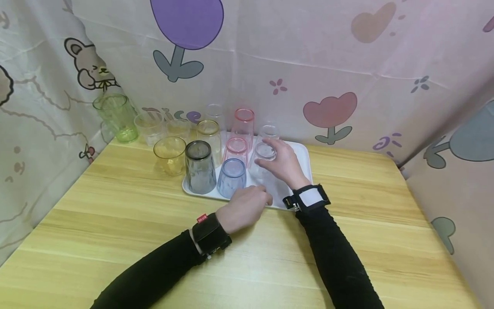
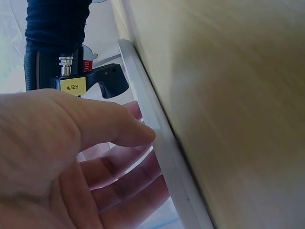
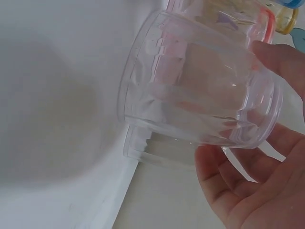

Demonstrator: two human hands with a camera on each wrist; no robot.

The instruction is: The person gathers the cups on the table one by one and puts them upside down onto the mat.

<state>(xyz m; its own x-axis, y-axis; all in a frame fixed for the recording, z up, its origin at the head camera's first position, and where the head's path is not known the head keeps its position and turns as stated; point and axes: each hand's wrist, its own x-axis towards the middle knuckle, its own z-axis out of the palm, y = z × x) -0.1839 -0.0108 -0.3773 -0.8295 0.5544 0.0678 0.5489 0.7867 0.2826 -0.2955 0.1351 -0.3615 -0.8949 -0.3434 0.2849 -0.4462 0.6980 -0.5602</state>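
Observation:
My right hand [image 1: 285,164] holds a clear glass [image 3: 200,90] near its upper end, thumb on one side and fingers on the other. The glass is upside down, its wide mouth close to the white tray [image 1: 279,189]. At the tray's front edge is my left hand [image 1: 247,209]; its thumb touches the rim [image 2: 164,136] and its loosely bent fingers reach inside. Just beyond that hand stands a blue glass [image 1: 232,180], with a dark grey glass [image 1: 200,171] to its left. Behind the blue one is a short pink glass [image 1: 236,150].
A tall pink glass [image 1: 244,123], a tall yellow glass [image 1: 210,141] and another clear glass [image 1: 269,131] stand farther back. Left of the tray are an amber cup [image 1: 171,159], a clear cup [image 1: 149,128] and a tall green glass [image 1: 117,122]. A printed curtain [image 1: 262,64] hangs behind.

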